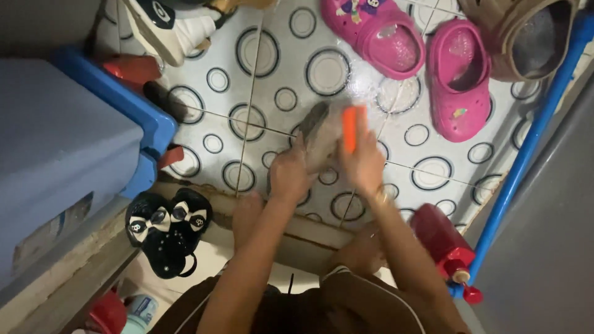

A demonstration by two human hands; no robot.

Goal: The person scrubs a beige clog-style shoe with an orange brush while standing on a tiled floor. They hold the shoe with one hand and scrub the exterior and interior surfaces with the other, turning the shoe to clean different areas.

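The left hand grips a grey shoe from its near end, fingers wrapped around it. The right hand is clenched on an orange brush pressed against the shoe's right side — both blurred, so the bristles cannot be made out. The shoe sits over the middle of the tiled floor, which is white with ring patterns and looks wet.

Toward the floor's far right corner lie two pink clogs, and beyond them a tan shoe, cut off by the top edge. A white shoe lies at the far left, also cut off. Along the left edge stands a blue bin with a pale label low on its side, too dim to tell more. Below the floor's near edge — past a raised kerb — rest black sandals with bows. At the near right corner a red bottle lies beside a blue pipe.
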